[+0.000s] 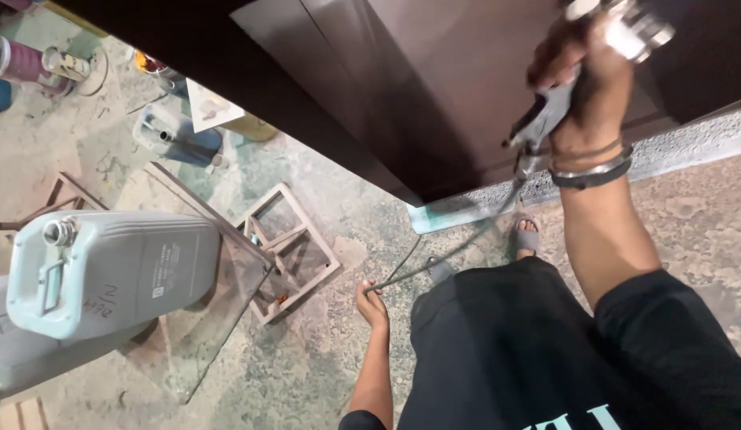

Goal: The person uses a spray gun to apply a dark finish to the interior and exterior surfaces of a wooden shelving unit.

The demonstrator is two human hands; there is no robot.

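The right hand [581, 76] is raised against the dark brown cabinet [434, 87], fingers wrapped tight around the handle of a metal spray gun [557, 103]. The gun's shiny top sits above the knuckles at the upper edge of the view, and its grey body and trigger point down and left of the palm, close to the cabinet's glossy face. 2 bands circle the wrist just below the gun.

From the bottom of the gun a thin dark air hose [450, 255] runs down along the cabinet's lower corner and curves across the floor to the left hand [372, 302]. That hand hangs low, well below and left of the cabinet, with fingers curled around the hose's end loop.

Left of the cabinet, on the dusty concrete floor [322, 358], stands a small open wooden frame stool [287, 251]. Further left a pale grey plastic jerrycan [107, 271] lies on a glass sheet [203, 318]. A blue canister [175, 135] stands just beside the cabinet's upper left edge, and a sandalled foot [527, 237] shows below the cabinet's lower corner.
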